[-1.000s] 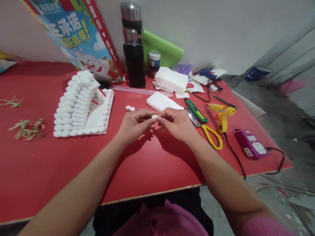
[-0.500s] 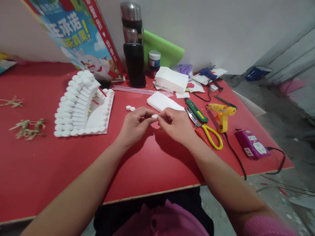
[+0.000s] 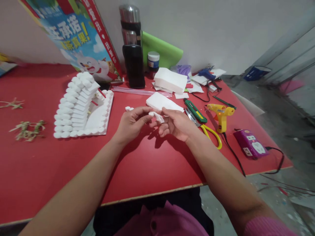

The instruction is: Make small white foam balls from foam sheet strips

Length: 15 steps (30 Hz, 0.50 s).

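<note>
My left hand (image 3: pixel 132 126) pinches one end of a small crumpled white piece (image 3: pixel 158 117), which looks like soft paper or tissue. Its other end lies against the fingers of my right hand (image 3: pixel 177 124), which is turned partly palm-up with the fingers apart and loosely curled. Just behind the left hand, small white lumps (image 3: pixel 129 108) rest on the red table (image 3: pixel 147 167). A stack of white sheets (image 3: pixel 164 102) lies beyond both hands. To the left stands a white model (image 3: pixel 82 108) with steps and rounded white lumps along its edges.
Right of my hands lie a green cutter (image 3: pixel 195 110), yellow-handled scissors (image 3: pixel 213 136), a yellow glue gun (image 3: pixel 220 114) and a purple power box (image 3: pixel 251 144) with cords. A phone (image 3: pixel 134 67), a flask (image 3: pixel 130 19) and a printed board (image 3: pixel 81 42) stand behind. Dried grass bits (image 3: pixel 28 130) lie left.
My right hand has turned palm-up and its pinching fingers have spread. More of the white piece now shows, stretching from my left fingertips towards the right hand.
</note>
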Available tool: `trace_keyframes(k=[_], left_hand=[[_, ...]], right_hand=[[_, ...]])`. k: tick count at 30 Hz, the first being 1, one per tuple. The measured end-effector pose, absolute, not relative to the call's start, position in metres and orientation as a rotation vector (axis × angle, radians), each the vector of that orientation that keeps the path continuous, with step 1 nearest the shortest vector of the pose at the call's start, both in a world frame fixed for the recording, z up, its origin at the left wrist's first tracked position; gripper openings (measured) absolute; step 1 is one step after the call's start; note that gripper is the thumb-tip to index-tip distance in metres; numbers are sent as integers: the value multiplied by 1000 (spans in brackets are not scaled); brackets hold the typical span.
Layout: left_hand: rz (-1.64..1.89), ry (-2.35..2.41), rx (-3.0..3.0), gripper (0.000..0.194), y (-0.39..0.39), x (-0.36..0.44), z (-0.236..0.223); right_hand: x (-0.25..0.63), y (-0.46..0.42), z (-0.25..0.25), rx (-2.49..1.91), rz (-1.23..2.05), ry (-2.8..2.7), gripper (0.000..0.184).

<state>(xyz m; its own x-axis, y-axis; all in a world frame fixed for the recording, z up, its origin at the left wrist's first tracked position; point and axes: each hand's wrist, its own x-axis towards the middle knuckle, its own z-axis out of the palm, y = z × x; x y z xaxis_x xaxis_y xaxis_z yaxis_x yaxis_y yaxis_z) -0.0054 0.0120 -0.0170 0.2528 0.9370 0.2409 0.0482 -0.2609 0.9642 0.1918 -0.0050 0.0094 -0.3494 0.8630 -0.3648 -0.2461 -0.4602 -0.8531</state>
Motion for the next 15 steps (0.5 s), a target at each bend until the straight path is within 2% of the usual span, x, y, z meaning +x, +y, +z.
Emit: trace_keyframes(k=[5, 9, 15], left_hand=[[1142, 944, 1661, 17, 12, -8, -13], [1139, 961, 1691, 20, 11, -7, -12], [1137, 940, 1729, 19, 10, -7, -10]], right_hand=[[196, -5, 9, -963, 1914, -909, 25], [197, -9, 15, -1039, 1803, -981, 40], [196, -9, 15, -1111, 1624, -1116, 43]])
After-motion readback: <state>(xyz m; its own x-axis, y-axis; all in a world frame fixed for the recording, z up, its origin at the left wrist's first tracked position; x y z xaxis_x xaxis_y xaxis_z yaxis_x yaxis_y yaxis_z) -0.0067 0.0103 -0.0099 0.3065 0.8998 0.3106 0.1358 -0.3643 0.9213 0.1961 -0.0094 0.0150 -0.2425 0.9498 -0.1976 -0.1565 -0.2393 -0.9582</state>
